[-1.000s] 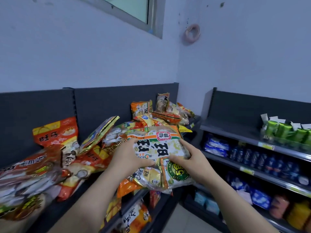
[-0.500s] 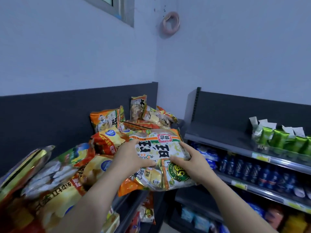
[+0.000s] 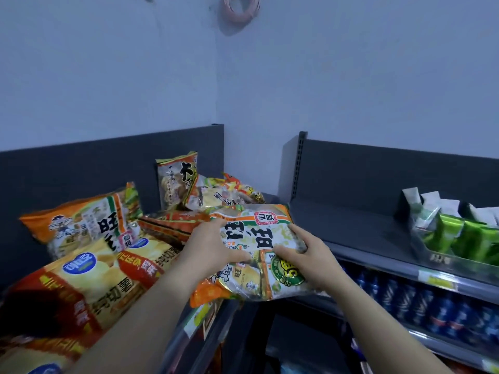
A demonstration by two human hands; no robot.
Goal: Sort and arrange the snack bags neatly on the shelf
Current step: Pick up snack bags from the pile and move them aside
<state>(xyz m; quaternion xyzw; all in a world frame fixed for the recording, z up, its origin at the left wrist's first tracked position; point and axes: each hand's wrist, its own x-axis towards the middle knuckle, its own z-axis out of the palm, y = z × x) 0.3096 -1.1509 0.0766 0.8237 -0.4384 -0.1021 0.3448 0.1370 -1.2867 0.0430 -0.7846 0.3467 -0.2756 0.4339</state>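
A large white, green and orange snack bag (image 3: 259, 238) is held between both hands over the right end of the dark shelf (image 3: 216, 327). My left hand (image 3: 213, 249) grips its left edge, thumb on top. My right hand (image 3: 302, 257) grips its right side, fingers curled over the front. The bag lies nearly flat, with its far end over an orange bag (image 3: 172, 225) behind it. More snack bags are heaped on the shelf: an orange and white one (image 3: 83, 228) leaning on the back panel, yellow and red ones (image 3: 89, 287) at the front left, and a brown one (image 3: 176, 179) standing at the back.
A second dark shelf unit (image 3: 364, 228) stands to the right, with green packets (image 3: 464, 236) in a tray on its top level and blue bottles (image 3: 421, 295) below. A coil of cable (image 3: 240, 8) hangs on the wall above the corner.
The view has swung right toward the corner while both hands keep their hold on the bag. The bag has moved right along the shelf, nearer the corner.
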